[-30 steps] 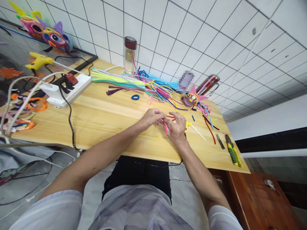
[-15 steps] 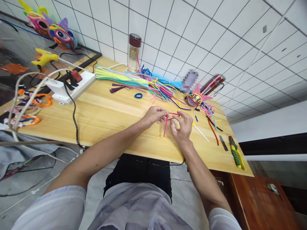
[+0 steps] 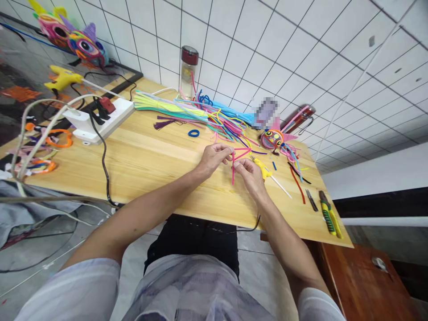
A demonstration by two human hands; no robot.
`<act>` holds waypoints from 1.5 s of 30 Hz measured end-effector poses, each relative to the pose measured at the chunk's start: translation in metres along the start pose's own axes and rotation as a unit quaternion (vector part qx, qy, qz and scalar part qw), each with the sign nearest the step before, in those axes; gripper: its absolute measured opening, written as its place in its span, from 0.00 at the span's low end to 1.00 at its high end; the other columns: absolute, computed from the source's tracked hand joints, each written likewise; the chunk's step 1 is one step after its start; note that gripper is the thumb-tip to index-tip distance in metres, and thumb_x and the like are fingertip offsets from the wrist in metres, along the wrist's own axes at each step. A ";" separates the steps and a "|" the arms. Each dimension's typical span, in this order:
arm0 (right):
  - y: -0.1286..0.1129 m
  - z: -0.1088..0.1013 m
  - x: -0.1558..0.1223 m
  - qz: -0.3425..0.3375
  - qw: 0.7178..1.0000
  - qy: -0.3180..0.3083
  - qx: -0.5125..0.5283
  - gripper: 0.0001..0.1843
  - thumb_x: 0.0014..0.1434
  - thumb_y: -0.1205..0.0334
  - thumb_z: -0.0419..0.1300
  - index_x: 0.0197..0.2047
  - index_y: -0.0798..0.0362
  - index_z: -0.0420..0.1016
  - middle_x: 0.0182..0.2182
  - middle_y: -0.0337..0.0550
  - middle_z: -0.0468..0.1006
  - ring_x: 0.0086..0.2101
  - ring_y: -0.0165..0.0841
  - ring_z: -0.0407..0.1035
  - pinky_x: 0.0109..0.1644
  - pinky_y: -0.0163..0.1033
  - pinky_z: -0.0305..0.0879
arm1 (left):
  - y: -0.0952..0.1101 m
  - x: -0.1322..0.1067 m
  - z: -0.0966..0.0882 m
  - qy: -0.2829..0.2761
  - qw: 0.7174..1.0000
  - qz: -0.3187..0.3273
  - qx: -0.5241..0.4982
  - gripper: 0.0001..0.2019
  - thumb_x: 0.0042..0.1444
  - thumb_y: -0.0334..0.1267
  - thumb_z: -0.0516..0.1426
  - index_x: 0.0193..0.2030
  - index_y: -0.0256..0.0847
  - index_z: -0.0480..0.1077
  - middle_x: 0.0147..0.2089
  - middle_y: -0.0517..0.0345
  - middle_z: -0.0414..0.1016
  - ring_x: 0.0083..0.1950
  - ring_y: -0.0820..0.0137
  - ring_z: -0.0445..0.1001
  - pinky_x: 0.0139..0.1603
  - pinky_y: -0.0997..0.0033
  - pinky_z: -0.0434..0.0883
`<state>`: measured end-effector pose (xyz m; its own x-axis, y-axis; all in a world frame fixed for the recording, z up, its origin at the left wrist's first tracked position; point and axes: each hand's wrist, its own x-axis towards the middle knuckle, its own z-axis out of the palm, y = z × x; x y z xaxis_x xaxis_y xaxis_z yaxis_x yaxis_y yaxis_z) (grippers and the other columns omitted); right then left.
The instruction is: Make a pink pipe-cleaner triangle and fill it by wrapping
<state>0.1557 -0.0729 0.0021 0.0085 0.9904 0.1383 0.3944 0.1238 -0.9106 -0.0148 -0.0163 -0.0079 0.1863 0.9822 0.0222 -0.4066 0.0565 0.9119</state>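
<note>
A bright pink pipe cleaner point(image 3: 233, 176) is bent into a narrow pointed shape, with one straight length hanging down. My left hand point(image 3: 214, 159) pinches it at its upper left corner between thumb and fingertips. Lower down, my right hand point(image 3: 250, 176) is closed on the pink strand with thumb and forefinger. Just behind the right hand lies a small yellow glue gun point(image 3: 261, 166), a white glue stick point(image 3: 281, 186) poking out of its back. The exact contact at the fingertips is too small to make out.
Bundles of coloured pipe cleaners point(image 3: 177, 109) lie along the back, near a glass bottle point(image 3: 189, 73). Left stands a white power strip point(image 3: 115, 120) with cords. A fish-like craft figure point(image 3: 272, 139), nippers point(image 3: 311, 200) and green-yellow pliers point(image 3: 329, 214) lie to the right.
My right hand has come down and left from the bent tip to the hanging strand, uncovering more of the glue gun. The left hand keeps its pinch and is slightly higher.
</note>
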 end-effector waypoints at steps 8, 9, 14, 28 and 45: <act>-0.012 0.013 0.006 0.054 0.997 -0.007 0.062 0.12 0.53 0.50 0.70 0.33 0.48 0.76 0.26 0.37 0.80 0.27 0.32 0.72 0.34 0.39 0.67 | 0.000 0.001 -0.002 0.015 0.999 0.030 0.016 0.10 0.54 0.43 0.67 0.29 0.38 0.79 0.28 0.58 0.79 0.27 0.76 0.72 0.30 0.76 0.67; -0.012 0.012 0.006 0.053 0.997 -0.004 0.056 0.11 0.53 0.50 0.69 0.32 0.48 0.76 0.25 0.37 0.79 0.26 0.32 0.70 0.32 0.38 0.65 | 0.001 0.002 -0.002 0.018 0.999 0.028 0.018 0.10 0.54 0.43 0.67 0.29 0.38 0.79 0.28 0.58 0.79 0.27 0.76 0.72 0.30 0.76 0.67; -0.008 0.009 0.011 0.036 0.998 0.014 0.045 0.10 0.51 0.52 0.68 0.30 0.48 0.76 0.22 0.34 0.75 0.24 0.31 0.66 0.31 0.38 0.63 | 0.002 0.002 -0.002 0.025 1.000 0.011 0.011 0.09 0.54 0.41 0.67 0.31 0.37 0.79 0.28 0.58 0.79 0.28 0.76 0.73 0.30 0.76 0.67; 0.008 0.008 0.013 0.050 0.996 0.017 0.074 0.14 0.51 0.49 0.72 0.34 0.47 0.77 0.25 0.34 0.76 0.26 0.31 0.67 0.32 0.38 0.65 | -0.002 0.002 -0.004 0.014 0.999 -0.030 -0.021 0.10 0.56 0.41 0.70 0.34 0.35 0.79 0.35 0.53 0.85 0.34 0.72 0.82 0.36 0.75 0.75; 0.009 0.009 0.011 0.026 0.996 0.034 0.077 0.12 0.56 0.50 0.70 0.35 0.48 0.79 0.26 0.34 0.75 0.28 0.31 0.66 0.35 0.39 0.66 | -0.002 0.002 -0.004 0.019 0.999 -0.034 -0.007 0.14 0.51 0.44 0.73 0.34 0.36 0.78 0.34 0.54 0.84 0.35 0.71 0.82 0.36 0.75 0.75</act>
<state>0.1512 -0.0607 -0.0082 0.0896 0.9899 0.1098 0.2466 0.0848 -0.9654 -0.0170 -0.0135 -0.0112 0.1806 0.9820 -0.0545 -0.4075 0.1252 0.9046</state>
